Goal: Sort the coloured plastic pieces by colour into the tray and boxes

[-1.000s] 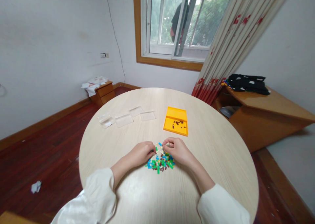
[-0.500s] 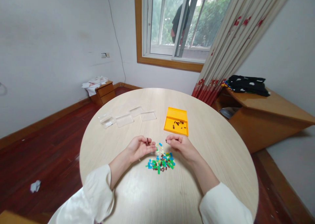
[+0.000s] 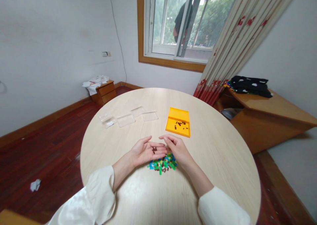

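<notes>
My left hand [image 3: 146, 150] lies palm up above the round table [image 3: 218, 159], cupping a few dark brown pieces [image 3: 154, 149] in the palm. My right hand [image 3: 176, 149] hovers right beside it, fingers curled toward that palm; I cannot make out whether anything is between them. Under both hands lies a small pile of coloured pieces [image 3: 163, 163], green, blue and brown. Just beyond stands an orange tray [image 3: 178, 118] with a few brown pieces in it.
Several clear plastic trays [image 3: 125, 119] lie on the table's far left. A wooden bench with dark cloth [image 3: 250, 84] stands at the right by a curtain. A small cabinet [image 3: 105, 91] is by the wall. Crumpled paper [image 3: 34, 185] lies on the floor.
My left hand turned palm up with brown pieces in it. My right hand rose off the pile and moved in beside the left palm.
</notes>
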The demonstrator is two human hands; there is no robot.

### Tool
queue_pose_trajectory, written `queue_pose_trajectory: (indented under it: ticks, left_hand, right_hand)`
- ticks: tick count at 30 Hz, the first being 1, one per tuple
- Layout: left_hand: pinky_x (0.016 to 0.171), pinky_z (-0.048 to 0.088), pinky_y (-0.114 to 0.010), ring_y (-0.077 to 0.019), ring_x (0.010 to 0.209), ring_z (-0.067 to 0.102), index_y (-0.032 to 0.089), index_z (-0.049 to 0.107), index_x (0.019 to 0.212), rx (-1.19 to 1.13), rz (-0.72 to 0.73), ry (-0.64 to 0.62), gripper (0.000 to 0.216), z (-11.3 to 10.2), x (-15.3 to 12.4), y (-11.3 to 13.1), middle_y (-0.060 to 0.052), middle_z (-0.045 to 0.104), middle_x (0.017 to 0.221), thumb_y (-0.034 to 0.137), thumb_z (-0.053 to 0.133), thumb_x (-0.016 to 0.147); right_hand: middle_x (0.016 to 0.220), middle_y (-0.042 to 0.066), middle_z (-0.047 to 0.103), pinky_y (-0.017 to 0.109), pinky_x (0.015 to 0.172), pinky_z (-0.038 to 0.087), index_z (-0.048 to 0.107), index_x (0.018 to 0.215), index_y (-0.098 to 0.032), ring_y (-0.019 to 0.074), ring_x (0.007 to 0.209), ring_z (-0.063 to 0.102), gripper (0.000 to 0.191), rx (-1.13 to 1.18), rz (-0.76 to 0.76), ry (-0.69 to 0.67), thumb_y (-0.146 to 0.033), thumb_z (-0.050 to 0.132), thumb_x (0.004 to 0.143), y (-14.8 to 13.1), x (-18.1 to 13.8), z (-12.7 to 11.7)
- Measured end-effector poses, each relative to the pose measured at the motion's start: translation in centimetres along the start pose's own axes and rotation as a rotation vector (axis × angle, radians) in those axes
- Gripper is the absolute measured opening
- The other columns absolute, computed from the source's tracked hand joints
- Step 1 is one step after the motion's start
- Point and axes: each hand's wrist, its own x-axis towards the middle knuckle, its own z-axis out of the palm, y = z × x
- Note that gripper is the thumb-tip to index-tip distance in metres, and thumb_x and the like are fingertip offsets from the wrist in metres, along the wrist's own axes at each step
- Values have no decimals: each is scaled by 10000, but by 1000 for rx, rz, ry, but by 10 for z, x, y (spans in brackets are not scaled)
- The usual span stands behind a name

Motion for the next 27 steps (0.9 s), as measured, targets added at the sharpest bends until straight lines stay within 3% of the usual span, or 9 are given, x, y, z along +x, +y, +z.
queue_pose_trajectory:
  ticks: [4, 6, 9, 12, 15, 18, 21, 24, 27]
  left_hand:
    - [933, 412, -387, -281, 945, 645, -83, 546, 1047, -13, 4, 11, 547, 1, 2, -3, -249, 645, 961, 405, 337, 918]
    - [941, 408, -382, -273, 947, 642, -66, 557, 1016, -17, 17, -7, 520, 2, 3, -5, -243, 644, 957, 401, 353, 914]
    - [935, 413, -368, -266, 949, 636, -50, 569, 951, -21, 68, -4, 468, 3, 4, -6, -231, 642, 902, 371, 370, 909]
    - [872, 451, -351, -259, 914, 638, -49, 563, 923, -40, 66, 34, 431, 3, 4, -6, -231, 633, 857, 336, 371, 903]
    - [737, 497, -315, -208, 754, 644, 10, 547, 877, -88, 38, 126, 326, 6, 3, -4, -166, 617, 756, 285, 373, 906]
    - [523, 458, -203, -96, 502, 545, 114, 482, 747, -126, 115, 235, 199, 9, 0, 1, -26, 520, 584, 147, 359, 901]
    - [331, 257, -137, -33, 318, 303, 184, 341, 627, -166, 205, 279, 279, 9, -4, 10, 83, 294, 453, 102, 357, 894]
    - [289, 146, -140, -32, 288, 189, 203, 274, 607, -240, 267, 296, 320, 7, -7, 16, 109, 161, 443, 136, 353, 910]
    - [294, 185, -139, -34, 298, 214, 202, 287, 615, -274, 309, 343, 309, 7, -7, 17, 102, 185, 449, 135, 336, 912]
  right_hand:
    - [713, 28, 616, 305, 670, 474, 659, 923, -179, 160, 682, 576, 451, 173, -62, 25, -577, 506, 777, 1, 0, 5]
    - [918, 71, 665, 345, 817, 477, 649, 988, -190, 195, 878, 613, 490, 277, -86, -70, -606, 491, 783, -2, -4, 9]
    - [1235, 82, 599, 407, 1030, 362, 619, 1098, -222, 232, 1198, 501, 530, 348, -95, -217, -631, 484, 789, -5, -10, 12]
    - [1315, 76, 551, 416, 1095, 281, 596, 1157, -232, 222, 1284, 425, 526, 381, -106, -238, -611, 462, 818, -5, -11, 11]
    - [1303, 80, 562, 405, 1078, 299, 589, 1167, -227, 213, 1260, 455, 491, 351, -170, -166, -566, 415, 856, -4, -8, 4]
    - [1089, 91, 670, 383, 959, 400, 645, 1049, -196, 212, 1067, 583, 387, 29, -195, -83, -459, 424, 871, -5, -5, -6]
    - [838, 69, 686, 325, 808, 436, 689, 818, -168, 185, 831, 610, 234, -467, -183, -162, -304, 499, 829, -6, -5, -17]
    - [769, 38, 665, 299, 789, 404, 694, 725, -174, 158, 762, 584, 164, -805, -209, -318, -159, 536, 767, -4, -5, -24]
    - [784, 21, 669, 291, 814, 383, 705, 731, -192, 149, 774, 588, 194, -900, -207, -391, -88, 541, 738, 1, -5, -25]
